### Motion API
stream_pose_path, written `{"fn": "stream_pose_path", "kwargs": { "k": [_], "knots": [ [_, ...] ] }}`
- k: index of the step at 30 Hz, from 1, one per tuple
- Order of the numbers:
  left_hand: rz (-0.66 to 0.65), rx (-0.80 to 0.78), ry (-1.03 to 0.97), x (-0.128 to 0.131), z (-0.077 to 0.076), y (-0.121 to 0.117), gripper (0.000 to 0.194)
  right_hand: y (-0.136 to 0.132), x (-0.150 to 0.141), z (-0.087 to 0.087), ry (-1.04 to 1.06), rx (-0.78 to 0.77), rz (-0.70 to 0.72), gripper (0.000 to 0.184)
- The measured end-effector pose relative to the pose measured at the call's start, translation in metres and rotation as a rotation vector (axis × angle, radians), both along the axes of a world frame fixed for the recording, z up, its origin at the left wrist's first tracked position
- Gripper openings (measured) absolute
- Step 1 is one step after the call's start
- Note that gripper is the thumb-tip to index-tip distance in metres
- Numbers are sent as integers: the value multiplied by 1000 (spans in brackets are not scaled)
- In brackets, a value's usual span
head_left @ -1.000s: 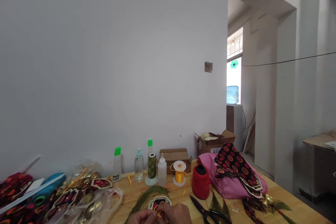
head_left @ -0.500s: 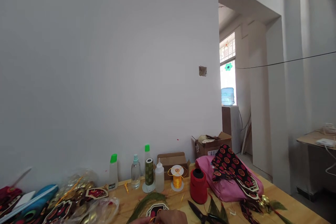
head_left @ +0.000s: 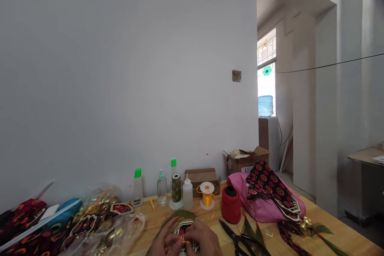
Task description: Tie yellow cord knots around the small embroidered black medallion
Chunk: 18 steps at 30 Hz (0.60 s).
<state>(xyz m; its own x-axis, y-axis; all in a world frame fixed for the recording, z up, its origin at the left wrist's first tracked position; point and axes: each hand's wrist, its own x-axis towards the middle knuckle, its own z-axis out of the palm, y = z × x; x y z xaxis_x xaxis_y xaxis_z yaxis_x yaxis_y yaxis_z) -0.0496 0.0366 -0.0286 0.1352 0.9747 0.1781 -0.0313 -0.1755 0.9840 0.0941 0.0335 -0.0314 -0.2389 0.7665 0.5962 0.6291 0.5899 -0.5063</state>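
Observation:
At the bottom centre, my left hand [head_left: 165, 238] and my right hand [head_left: 205, 240] meet over a dark patterned fabric piece [head_left: 181, 228] with a white border. Both hands have their fingers closed on a thin yellow cord [head_left: 185, 241], which shows between the fingertips. Green tassel threads [head_left: 177, 215] fan out behind the fabric piece on the table. Black-handled scissors [head_left: 237, 239] lie with their blades partly apart, right of my right hand. The lower part of the fabric piece is partly covered by my hands.
Behind stand a spool of yellow cord [head_left: 207, 199], a red thread cone [head_left: 231, 206], a green thread spool [head_left: 176, 190] and a white squeeze bottle [head_left: 187, 195]. Left are plastic bags with gold bells [head_left: 112, 237]. Right lies a pink bundle [head_left: 240, 190] under patterned fabric [head_left: 265, 180].
The view has tilted down and turned slightly left, so more of both hands shows. The yellow cord is now visible between the fingertips of both hands.

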Motion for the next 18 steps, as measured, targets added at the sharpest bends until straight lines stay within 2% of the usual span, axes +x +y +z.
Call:
{"fn": "stream_pose_path", "kwargs": {
  "k": [3, 6, 14, 18],
  "knots": [
    [-16, 11, 12, 0, 1, -1, 62, -7, -1, 13, 40, -96, 50, 19],
    [0, 21, 11, 4, 5, -5, 58, -10, 0, 18, 137, -138, 79, 18],
    [0, -12, -15, 13, 18, -17, 48, -6, -2, 14, 495, -257, 219, 7],
    [56, -70, -6, 14, 17, -16, 29, -2, -1, 15, 627, -345, 236, 3]
  ]
}}
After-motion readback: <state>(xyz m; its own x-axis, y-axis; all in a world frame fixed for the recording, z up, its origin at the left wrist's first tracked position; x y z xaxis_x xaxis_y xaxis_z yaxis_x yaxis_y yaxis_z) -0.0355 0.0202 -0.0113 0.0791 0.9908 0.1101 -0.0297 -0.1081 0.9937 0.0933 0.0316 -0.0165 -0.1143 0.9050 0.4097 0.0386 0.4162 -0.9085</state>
